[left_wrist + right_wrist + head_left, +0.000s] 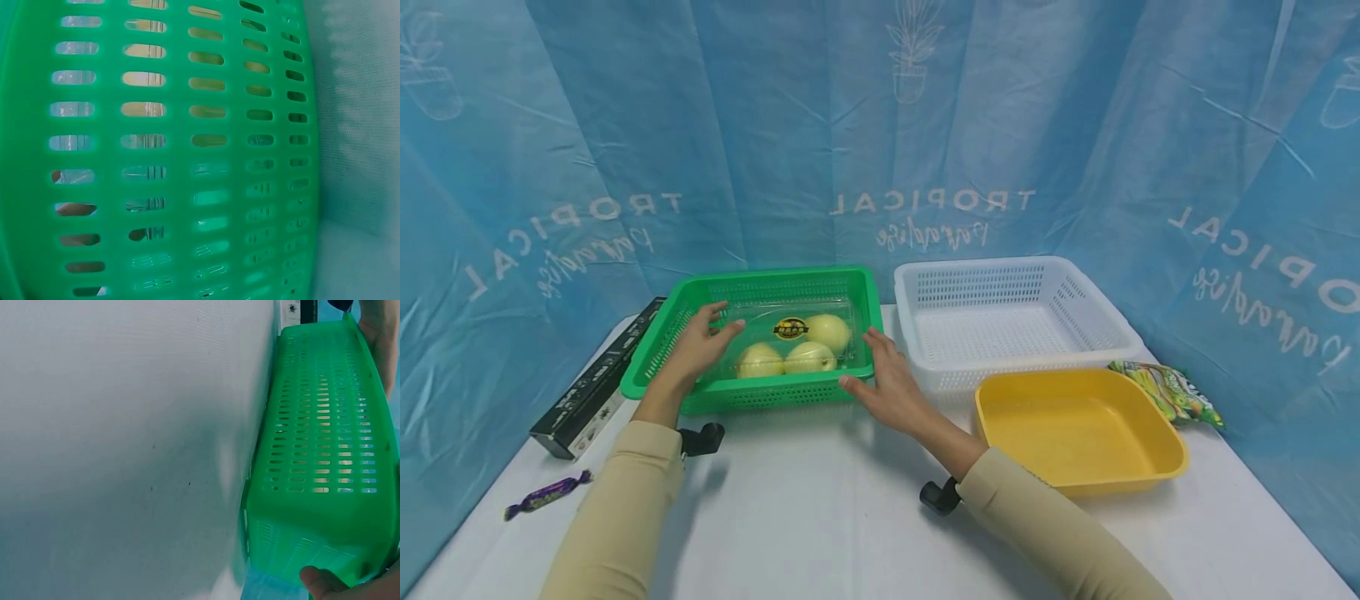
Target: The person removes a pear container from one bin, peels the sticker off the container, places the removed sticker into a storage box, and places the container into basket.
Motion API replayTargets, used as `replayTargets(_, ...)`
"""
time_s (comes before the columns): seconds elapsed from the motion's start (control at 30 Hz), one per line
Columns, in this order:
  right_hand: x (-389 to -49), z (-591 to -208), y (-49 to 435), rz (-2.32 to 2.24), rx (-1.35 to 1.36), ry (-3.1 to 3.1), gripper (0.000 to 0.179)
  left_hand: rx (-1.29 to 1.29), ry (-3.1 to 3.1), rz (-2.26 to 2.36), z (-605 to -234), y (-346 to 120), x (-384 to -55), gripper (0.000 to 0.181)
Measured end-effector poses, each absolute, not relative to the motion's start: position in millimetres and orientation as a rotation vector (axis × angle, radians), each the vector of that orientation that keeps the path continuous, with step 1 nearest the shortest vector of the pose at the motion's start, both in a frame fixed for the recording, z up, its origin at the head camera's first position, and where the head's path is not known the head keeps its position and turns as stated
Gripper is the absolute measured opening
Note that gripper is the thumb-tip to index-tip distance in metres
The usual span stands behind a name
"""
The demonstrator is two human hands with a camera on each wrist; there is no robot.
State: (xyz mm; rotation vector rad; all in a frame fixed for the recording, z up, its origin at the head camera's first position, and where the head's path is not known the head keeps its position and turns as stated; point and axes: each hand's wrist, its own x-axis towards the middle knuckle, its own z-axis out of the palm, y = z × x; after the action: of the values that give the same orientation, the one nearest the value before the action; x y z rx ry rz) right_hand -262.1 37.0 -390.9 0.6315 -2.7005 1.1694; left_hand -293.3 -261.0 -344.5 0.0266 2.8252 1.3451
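Observation:
A green slotted basket (790, 387) holds a clear plastic box (857, 310) of pale yellow-green round fruits (827, 333), with a dark label on its lid. Over the basket's left part is my left hand (696, 343), its thumb and fingers spread apart beside the box's left end. My right hand (891, 385) is at the basket's near right corner, fingers by the rim and thumb against the side wall in the right wrist view. In the left wrist view, the slotted wall (25, 156) fills most of the picture, with fruit and bits of the left hand showing through.
A white basket (1022, 364) stands right of the green one, with a yellow tub (1082, 433) in front of it. A colourful snack bag (1172, 392) lies behind the tub. At the left are a long black box (598, 379) and a purple-wrapped candy (548, 495). Blue curtains surround the table.

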Motion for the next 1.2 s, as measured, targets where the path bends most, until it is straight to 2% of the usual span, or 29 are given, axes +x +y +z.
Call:
replayTargets(0.43, -266, -391, 35, 1.230, 0.617, -2.699, 0.076, -0.016, 2.765, 1.367, -347, -264, -301, 0.086)
replayTargets(1.2, -274, -393, 33, 1.286, 0.594, -2.695, 0.079, 0.027, 2.687, 1.334, -348, -268, -310, 0.075)
